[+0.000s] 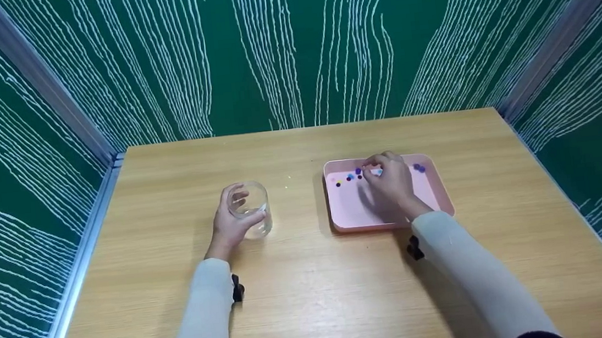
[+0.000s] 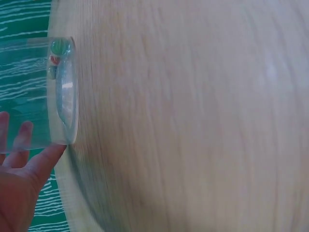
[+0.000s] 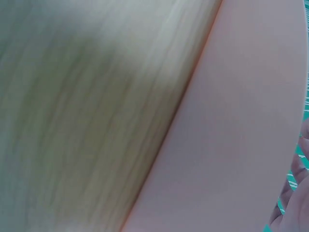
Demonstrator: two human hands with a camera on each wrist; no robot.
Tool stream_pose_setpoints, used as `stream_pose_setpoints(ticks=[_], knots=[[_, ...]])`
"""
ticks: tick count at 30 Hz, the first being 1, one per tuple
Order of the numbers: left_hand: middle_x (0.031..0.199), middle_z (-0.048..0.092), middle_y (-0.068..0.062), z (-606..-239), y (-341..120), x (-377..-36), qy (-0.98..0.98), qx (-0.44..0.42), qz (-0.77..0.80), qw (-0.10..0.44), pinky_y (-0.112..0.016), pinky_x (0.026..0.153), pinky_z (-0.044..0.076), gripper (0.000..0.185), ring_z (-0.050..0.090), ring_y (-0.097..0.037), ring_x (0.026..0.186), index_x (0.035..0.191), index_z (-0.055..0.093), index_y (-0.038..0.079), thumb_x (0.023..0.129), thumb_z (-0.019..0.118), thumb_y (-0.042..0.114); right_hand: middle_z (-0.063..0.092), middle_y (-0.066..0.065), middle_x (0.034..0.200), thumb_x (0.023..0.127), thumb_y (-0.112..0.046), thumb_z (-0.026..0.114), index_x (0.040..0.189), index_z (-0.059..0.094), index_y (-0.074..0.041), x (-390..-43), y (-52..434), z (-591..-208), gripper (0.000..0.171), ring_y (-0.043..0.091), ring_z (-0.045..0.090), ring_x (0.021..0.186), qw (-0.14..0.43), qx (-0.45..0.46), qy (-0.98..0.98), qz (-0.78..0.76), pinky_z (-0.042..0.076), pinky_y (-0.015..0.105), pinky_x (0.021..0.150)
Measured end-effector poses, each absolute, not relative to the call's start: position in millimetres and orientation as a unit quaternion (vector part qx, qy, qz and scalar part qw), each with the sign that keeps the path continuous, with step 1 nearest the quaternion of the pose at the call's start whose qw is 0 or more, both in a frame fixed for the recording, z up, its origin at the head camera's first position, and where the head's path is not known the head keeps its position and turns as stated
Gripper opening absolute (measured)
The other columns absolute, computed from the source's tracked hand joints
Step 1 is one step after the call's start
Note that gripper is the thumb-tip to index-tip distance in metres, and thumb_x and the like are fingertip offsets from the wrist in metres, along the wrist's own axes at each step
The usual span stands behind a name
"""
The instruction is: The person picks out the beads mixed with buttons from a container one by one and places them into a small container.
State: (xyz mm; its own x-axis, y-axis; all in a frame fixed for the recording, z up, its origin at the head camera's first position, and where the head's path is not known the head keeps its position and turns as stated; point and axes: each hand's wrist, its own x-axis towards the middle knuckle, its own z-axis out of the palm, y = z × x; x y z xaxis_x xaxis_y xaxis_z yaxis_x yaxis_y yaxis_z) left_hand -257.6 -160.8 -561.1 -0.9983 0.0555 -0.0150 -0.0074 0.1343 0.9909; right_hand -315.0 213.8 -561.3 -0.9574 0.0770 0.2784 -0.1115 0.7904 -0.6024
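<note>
On the left of the table, a clear glass cup (image 1: 260,227) stands upright with my left hand (image 1: 233,222) wrapped round its side. The left wrist view shows a green bead (image 2: 59,47), a red bead (image 2: 54,60) and a greenish bead (image 2: 52,72) at the bottom of the cup. My right hand (image 1: 393,182) reaches over a shallow pink tray (image 1: 346,209), thumb and forefinger bent together near its far side. Small dark and coloured beads (image 1: 350,177) lie beside those fingertips; I cannot tell whether one is pinched. Two purple beads (image 1: 419,168) lie farther right in the tray.
Both hands work over a light wooden table (image 1: 300,279). Tiny yellow specks (image 1: 288,182) show on the wood between cup and tray. Green walls with white wavy lines (image 1: 268,56) stand behind and at both sides, joined by metal posts (image 1: 42,67).
</note>
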Motion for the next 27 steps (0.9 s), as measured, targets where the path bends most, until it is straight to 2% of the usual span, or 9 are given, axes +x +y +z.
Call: stream_pose_setpoints(ticks=[5,9,13,17,27], knots=[[0.137,0.049,-0.012,-576,-162,-263,0.76,0.015,0.65,0.009,-0.046,0.105,0.046,0.079,0.044,-0.035,0.132,0.135,0.042,0.029,0.069,0.085,0.017,0.062,0.001,0.101,0.086,-0.023,0.068,0.098,0.072,-0.018,-312,209,-557,0.014,0.022,0.055,0.1,0.136,0.008,-0.935,0.328,0.048,0.042,0.089],[0.137,0.048,-0.012,-578,-162,-263,0.763,0.019,0.646,0.005,-0.046,0.104,0.047,0.078,0.043,-0.036,0.131,0.133,0.042,0.032,0.069,0.084,0.018,0.063,0.002,0.101,0.086,-0.024,0.068,0.097,0.072,-0.017,-311,206,-555,0.014,0.023,0.056,0.1,0.148,0.02,-0.934,0.326,0.049,0.042,0.088],[0.141,0.044,-0.017,-572,-163,-261,0.758,0.026,0.652,0.022,-0.046,0.107,0.045,0.08,0.039,-0.039,0.134,0.137,0.039,0.027,0.071,0.083,0.016,0.066,0.004,0.097,0.084,-0.024,0.07,0.096,0.073,-0.015,-312,203,-556,0.015,0.024,0.058,0.097,0.172,0.039,-0.931,0.321,0.049,0.042,0.085],[0.143,0.043,-0.018,-571,-164,-262,0.755,0.025,0.655,0.027,-0.046,0.108,0.044,0.082,0.037,-0.04,0.136,0.139,0.037,0.023,0.071,0.083,0.015,0.065,0.003,0.098,0.085,-0.026,0.069,0.097,0.073,-0.016,-311,199,-553,0.016,0.024,0.058,0.098,0.165,0.041,-0.93,0.324,0.049,0.042,0.086],[0.134,0.051,-0.01,-576,-163,-262,0.771,0.021,0.637,-0.008,-0.046,0.104,0.046,0.08,0.045,-0.037,0.13,0.134,0.042,0.028,0.068,0.085,0.018,0.066,0.002,0.095,0.084,-0.023,0.068,0.093,0.073,-0.016,-311,190,-549,0.012,0.024,0.058,0.093,0.175,0.065,-0.926,0.329,0.049,0.041,0.083]])
